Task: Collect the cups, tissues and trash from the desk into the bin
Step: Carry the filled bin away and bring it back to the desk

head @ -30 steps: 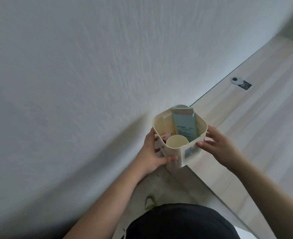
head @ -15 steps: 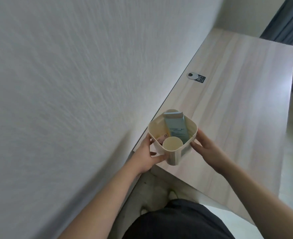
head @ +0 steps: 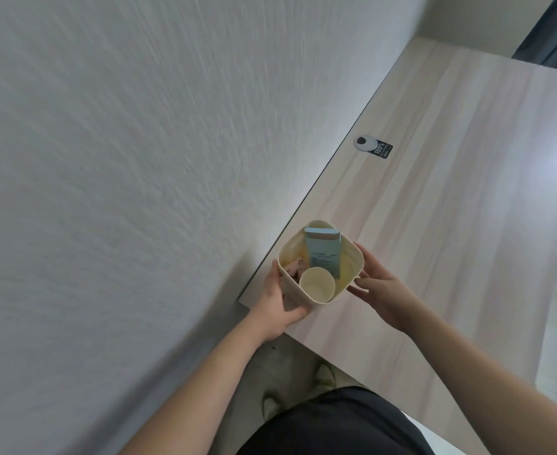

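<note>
Cream plastic bin (head: pixel 295 289), probably light and stiff, handles best by its walls: left grip (head: pixel 277 297) clasps one, right grip (head: pixel 382 290) braces the opposite with flat fingers (head: pixel 370 262).

The bin (head: pixel 295 290) was cream, as was the cup (head: pixel 316 282) inside it, beside a pale blue carton (head: pixel 323 257). The desk (head: pixel 451 208) showed light wood grain in streaks; near its wall edge sat a black sticker (head: pixel 382 149) with white print.

A silver grommet (head: pixel 364 142) sits just beside a black sticker (head: pixel 382 149).
</note>
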### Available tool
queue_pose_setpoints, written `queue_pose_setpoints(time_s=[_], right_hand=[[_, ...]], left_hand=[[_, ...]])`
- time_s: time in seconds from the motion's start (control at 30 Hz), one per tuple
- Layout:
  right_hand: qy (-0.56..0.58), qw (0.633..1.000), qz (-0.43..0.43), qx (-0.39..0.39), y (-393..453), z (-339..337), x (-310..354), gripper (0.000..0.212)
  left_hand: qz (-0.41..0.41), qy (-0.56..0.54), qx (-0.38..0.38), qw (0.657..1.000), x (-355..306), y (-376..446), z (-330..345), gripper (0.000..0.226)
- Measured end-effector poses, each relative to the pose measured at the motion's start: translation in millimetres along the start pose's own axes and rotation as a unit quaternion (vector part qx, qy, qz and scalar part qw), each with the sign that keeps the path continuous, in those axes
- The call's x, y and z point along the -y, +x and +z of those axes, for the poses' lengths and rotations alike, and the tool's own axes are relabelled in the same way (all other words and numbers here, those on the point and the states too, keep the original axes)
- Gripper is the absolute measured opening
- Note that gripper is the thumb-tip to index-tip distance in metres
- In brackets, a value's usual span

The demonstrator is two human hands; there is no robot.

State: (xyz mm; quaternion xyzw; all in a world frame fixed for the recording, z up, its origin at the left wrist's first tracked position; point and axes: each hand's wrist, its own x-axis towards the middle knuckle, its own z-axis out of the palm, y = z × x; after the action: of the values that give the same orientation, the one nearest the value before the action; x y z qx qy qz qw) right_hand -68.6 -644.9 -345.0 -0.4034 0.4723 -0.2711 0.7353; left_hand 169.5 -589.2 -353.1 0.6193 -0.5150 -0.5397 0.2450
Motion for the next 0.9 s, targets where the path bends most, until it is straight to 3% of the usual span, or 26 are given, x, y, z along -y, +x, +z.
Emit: queue_pose_setpoints(time_s=[0.23,0.33,0.43,0.57,0.63,0.9], right_hand=[[0.005,0.999,0.024,-0.046,14,7,5,0.071],[0.031,0.987,0.051,-0.152,18,10,-1,0.049],[0.139,0.954,0.119,-0.237,17,13,-13,0.033],[0.184,0.937,0.182,-0.236,8,23,-22,0.034],[0.202,0.93,0.201,-0.232,8,30,-22,0.032],[0.25,0.92,0.207,-0.219,22,40,-3,0.027]], left_hand=[[-0.027,-0.039,-0.014,0.999,12,6,2,0.105],[-0.072,-0.07,-0.043,0.994,21,9,3,0.105],[-0.148,-0.221,-0.145,0.953,33,10,8,0.081],[-0.196,-0.424,-0.209,0.859,31,3,15,0.042],[-0.202,-0.477,-0.212,0.828,26,-2,16,0.029],[-0.159,-0.508,-0.15,0.833,9,-1,11,0.039]])
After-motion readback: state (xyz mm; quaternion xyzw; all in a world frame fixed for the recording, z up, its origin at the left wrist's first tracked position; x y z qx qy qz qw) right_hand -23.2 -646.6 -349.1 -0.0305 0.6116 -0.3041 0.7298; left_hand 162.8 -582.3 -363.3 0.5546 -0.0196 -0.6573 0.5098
